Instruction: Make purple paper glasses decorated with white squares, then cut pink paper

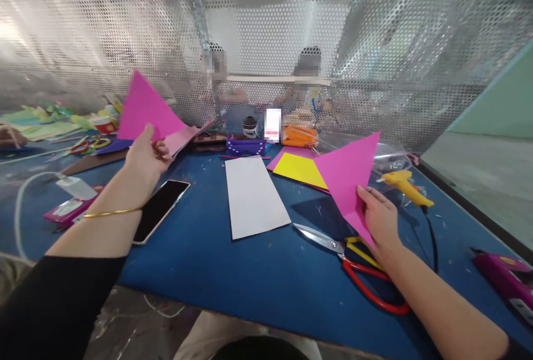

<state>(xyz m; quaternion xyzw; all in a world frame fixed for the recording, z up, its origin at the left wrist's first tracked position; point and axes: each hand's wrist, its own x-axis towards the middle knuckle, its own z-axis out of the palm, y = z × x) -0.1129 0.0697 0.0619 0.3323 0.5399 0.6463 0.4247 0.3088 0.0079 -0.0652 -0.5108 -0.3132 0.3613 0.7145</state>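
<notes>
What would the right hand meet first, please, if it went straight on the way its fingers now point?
The right hand holds a pink paper triangle and points forward and left. Past that paper, the first thing in line is probably the yellow sheet lying on the blue table, though depth is unclear.

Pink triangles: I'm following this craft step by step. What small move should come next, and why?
Probably bring the two together over the blue table. The left hand holds one pink triangle raised, the right hand the other pink triangle, far apart, the white sheet between them.
</notes>
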